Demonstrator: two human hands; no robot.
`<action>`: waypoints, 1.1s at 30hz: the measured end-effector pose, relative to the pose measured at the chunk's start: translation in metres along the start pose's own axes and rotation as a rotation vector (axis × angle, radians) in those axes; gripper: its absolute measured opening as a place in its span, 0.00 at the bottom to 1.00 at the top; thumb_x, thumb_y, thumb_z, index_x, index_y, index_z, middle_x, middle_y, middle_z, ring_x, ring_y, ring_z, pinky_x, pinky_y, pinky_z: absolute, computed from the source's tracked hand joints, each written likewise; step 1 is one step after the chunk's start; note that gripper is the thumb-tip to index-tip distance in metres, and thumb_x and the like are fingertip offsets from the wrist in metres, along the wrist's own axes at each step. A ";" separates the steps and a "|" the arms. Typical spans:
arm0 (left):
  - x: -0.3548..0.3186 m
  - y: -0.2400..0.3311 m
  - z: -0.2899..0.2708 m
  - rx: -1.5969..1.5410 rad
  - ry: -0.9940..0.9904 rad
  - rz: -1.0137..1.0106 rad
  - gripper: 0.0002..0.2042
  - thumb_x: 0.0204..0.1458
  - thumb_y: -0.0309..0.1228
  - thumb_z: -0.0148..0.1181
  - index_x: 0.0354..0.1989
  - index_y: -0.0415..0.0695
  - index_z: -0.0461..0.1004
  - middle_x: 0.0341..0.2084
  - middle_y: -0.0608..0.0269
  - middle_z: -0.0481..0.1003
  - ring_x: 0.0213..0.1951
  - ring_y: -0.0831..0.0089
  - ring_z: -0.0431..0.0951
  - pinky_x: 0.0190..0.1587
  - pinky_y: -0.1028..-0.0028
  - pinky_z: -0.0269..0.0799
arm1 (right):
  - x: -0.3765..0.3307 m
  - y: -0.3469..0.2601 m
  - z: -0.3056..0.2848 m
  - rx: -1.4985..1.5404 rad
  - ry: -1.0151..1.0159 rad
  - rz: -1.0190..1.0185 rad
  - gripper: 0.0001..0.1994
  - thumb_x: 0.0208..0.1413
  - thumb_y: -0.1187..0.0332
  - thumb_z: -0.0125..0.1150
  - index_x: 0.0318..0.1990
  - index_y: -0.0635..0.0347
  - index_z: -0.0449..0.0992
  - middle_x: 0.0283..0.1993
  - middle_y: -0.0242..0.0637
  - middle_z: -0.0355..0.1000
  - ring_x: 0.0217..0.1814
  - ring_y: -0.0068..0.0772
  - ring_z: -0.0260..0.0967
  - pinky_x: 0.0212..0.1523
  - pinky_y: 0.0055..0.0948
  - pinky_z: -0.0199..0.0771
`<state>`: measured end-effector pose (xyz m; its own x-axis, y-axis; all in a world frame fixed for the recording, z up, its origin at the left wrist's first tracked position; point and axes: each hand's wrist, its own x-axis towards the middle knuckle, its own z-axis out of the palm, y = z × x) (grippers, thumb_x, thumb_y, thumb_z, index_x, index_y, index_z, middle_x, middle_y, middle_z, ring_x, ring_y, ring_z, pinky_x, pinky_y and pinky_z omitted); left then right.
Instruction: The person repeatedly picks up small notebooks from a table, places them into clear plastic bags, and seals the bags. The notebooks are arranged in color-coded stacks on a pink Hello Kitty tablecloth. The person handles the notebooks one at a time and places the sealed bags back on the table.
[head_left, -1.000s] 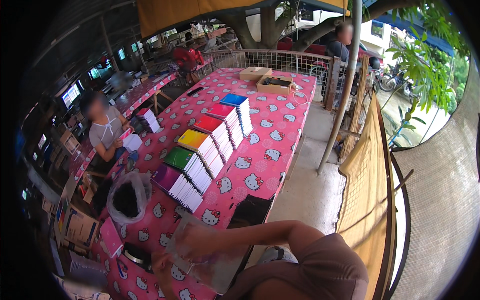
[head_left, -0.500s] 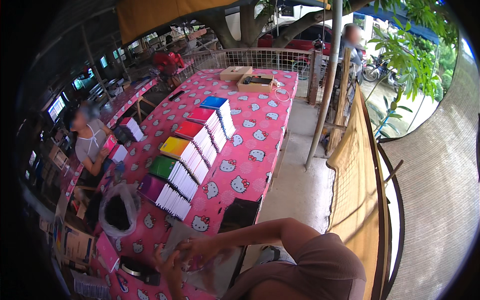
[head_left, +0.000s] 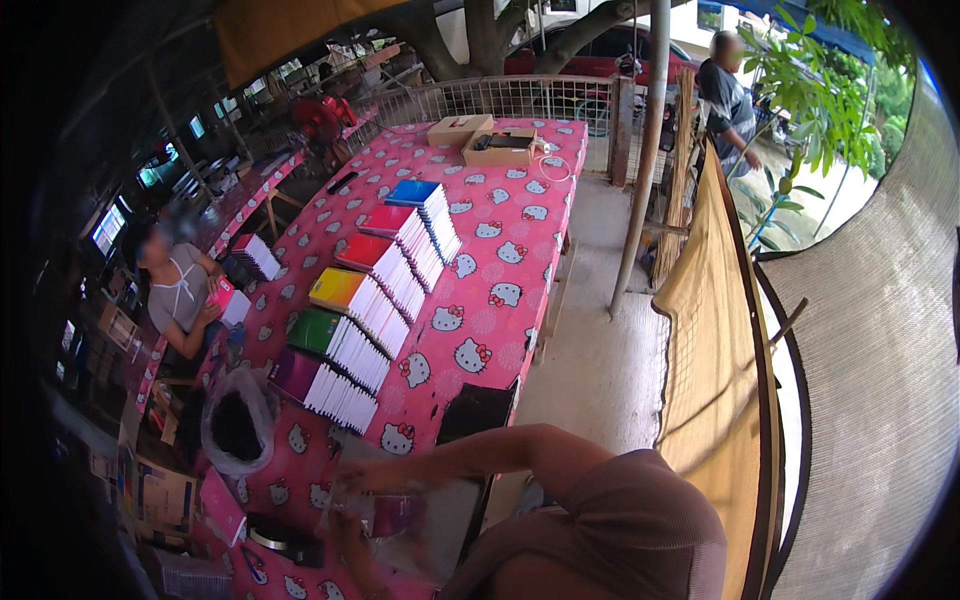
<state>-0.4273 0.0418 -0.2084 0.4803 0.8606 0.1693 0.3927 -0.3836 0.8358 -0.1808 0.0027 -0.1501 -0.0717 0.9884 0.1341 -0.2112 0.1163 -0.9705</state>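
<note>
A purple notebook (head_left: 396, 515) lies inside a clear plastic bag (head_left: 440, 560) at the table's near edge, blurred by motion. My right hand (head_left: 368, 474) reaches in from the right and grips the bag's upper left edge. Below it, my left hand (head_left: 350, 538) has its fingers closed on the left end of the bag. Just beyond stand rows of spiral notebooks, among them a purple row (head_left: 298, 375), a green row (head_left: 315, 332), a yellow row (head_left: 340, 288) and a blue row (head_left: 414, 193).
A clear bag with dark contents (head_left: 238, 425), a pink notebook (head_left: 221, 508) and a black strap-like item (head_left: 283, 540) lie left of my hands. A black sheet (head_left: 478, 412) lies at the right edge. Across the table a co-worker (head_left: 180, 290) handles notebooks. Open cardboard box (head_left: 500, 150) at the far end.
My hands have moved closer round the bag's left end, and more of the purple notebook shows. The view has shifted slightly. The person beyond the fence has come further into sight.
</note>
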 end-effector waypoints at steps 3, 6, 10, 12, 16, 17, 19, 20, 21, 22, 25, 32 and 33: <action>0.003 0.033 0.009 0.209 0.053 0.236 0.21 0.62 0.38 0.50 0.54 0.32 0.68 0.42 0.48 0.71 0.41 0.59 0.72 0.44 0.63 0.66 | 0.009 0.006 -0.014 -0.112 -0.260 -0.089 0.15 0.52 0.66 0.67 0.46 0.61 0.80 0.55 0.43 0.73 0.59 0.37 0.68 0.56 0.35 0.68; 0.008 0.068 0.015 0.210 0.050 0.177 0.20 0.63 0.39 0.49 0.51 0.32 0.70 0.41 0.49 0.72 0.42 0.59 0.72 0.46 0.65 0.65 | 0.030 0.025 -0.023 -0.190 -0.385 -0.211 0.15 0.52 0.65 0.67 0.46 0.62 0.80 0.52 0.42 0.75 0.55 0.35 0.71 0.54 0.34 0.69; 0.001 0.088 0.014 0.167 0.096 -0.122 0.19 0.63 0.39 0.50 0.50 0.33 0.73 0.42 0.50 0.74 0.45 0.59 0.73 0.50 0.66 0.66 | 0.030 0.018 -0.010 -0.263 -0.425 -0.217 0.16 0.52 0.64 0.68 0.47 0.62 0.79 0.46 0.40 0.78 0.49 0.31 0.74 0.51 0.31 0.72; 0.001 0.054 0.010 0.228 0.176 -0.010 0.19 0.63 0.38 0.51 0.51 0.33 0.73 0.45 0.50 0.74 0.47 0.59 0.74 0.52 0.66 0.67 | 0.029 0.011 -0.011 -0.296 -0.453 -0.215 0.18 0.51 0.64 0.69 0.48 0.62 0.79 0.45 0.39 0.79 0.49 0.31 0.74 0.51 0.31 0.72; 0.001 0.036 0.009 -0.002 0.289 0.130 0.19 0.61 0.36 0.54 0.54 0.34 0.73 0.49 0.48 0.75 0.52 0.59 0.74 0.55 0.65 0.67 | 0.032 0.011 -0.020 -0.285 -0.555 -0.254 0.23 0.49 0.62 0.71 0.52 0.61 0.77 0.50 0.40 0.77 0.53 0.34 0.72 0.54 0.34 0.71; 0.008 0.062 0.010 0.014 0.237 0.112 0.19 0.61 0.35 0.54 0.55 0.34 0.73 0.49 0.48 0.75 0.53 0.58 0.74 0.56 0.65 0.67 | 0.030 0.008 -0.031 -0.288 -0.558 -0.263 0.24 0.49 0.62 0.72 0.53 0.61 0.77 0.51 0.41 0.76 0.54 0.35 0.72 0.54 0.35 0.70; 0.005 0.091 0.010 -0.015 0.238 0.089 0.19 0.59 0.32 0.55 0.56 0.35 0.73 0.49 0.48 0.75 0.54 0.58 0.74 0.56 0.64 0.67 | 0.019 -0.007 -0.032 -0.337 -0.591 -0.375 0.25 0.47 0.61 0.73 0.54 0.57 0.76 0.53 0.41 0.75 0.56 0.39 0.70 0.56 0.38 0.68; 0.002 0.095 0.013 -0.073 0.276 0.087 0.19 0.59 0.30 0.55 0.56 0.35 0.73 0.48 0.49 0.76 0.53 0.58 0.74 0.56 0.64 0.67 | 0.012 -0.019 -0.029 -0.359 -0.614 -0.428 0.26 0.46 0.61 0.73 0.55 0.55 0.76 0.53 0.41 0.74 0.57 0.41 0.69 0.57 0.40 0.67; -0.002 0.101 0.015 -0.132 0.315 0.086 0.18 0.58 0.29 0.55 0.56 0.34 0.73 0.47 0.49 0.76 0.53 0.58 0.74 0.56 0.64 0.67 | 0.006 -0.032 -0.026 -0.421 -0.676 -0.475 0.25 0.45 0.61 0.73 0.54 0.53 0.76 0.52 0.41 0.74 0.57 0.42 0.69 0.57 0.41 0.67; -0.011 0.113 0.017 -0.045 0.313 0.188 0.17 0.57 0.28 0.56 0.54 0.35 0.74 0.45 0.50 0.77 0.53 0.59 0.74 0.55 0.64 0.67 | 0.000 -0.045 -0.021 -0.480 -0.745 -0.523 0.25 0.44 0.61 0.73 0.53 0.51 0.77 0.52 0.41 0.74 0.57 0.44 0.68 0.57 0.42 0.66; -0.022 0.146 0.016 0.315 0.198 0.373 0.21 0.54 0.34 0.58 0.55 0.38 0.71 0.46 0.46 0.75 0.54 0.53 0.71 0.56 0.58 0.65 | -0.002 -0.030 -0.023 -0.689 -0.646 -0.644 0.24 0.40 0.60 0.72 0.49 0.47 0.78 0.50 0.40 0.73 0.56 0.45 0.67 0.56 0.44 0.65; -0.037 0.137 0.009 0.597 0.061 0.221 0.22 0.55 0.39 0.62 0.55 0.38 0.72 0.46 0.50 0.77 0.50 0.56 0.75 0.60 0.60 0.63 | 0.001 -0.015 -0.011 -0.914 -0.526 -0.698 0.14 0.42 0.63 0.69 0.36 0.57 0.78 0.40 0.40 0.74 0.47 0.48 0.70 0.48 0.46 0.69; -0.042 0.137 0.004 0.510 0.058 0.161 0.21 0.52 0.36 0.65 0.53 0.38 0.74 0.48 0.50 0.77 0.52 0.56 0.74 0.58 0.62 0.65 | 0.004 -0.013 -0.003 -0.860 -0.536 -0.702 0.12 0.42 0.63 0.68 0.34 0.58 0.77 0.38 0.41 0.74 0.45 0.48 0.70 0.47 0.46 0.69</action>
<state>-0.3906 -0.0483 -0.1028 0.5272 0.7890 0.3154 0.6556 -0.6138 0.4398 -0.1753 0.0052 -0.1379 -0.6350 0.5444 0.5481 0.3309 0.8328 -0.4438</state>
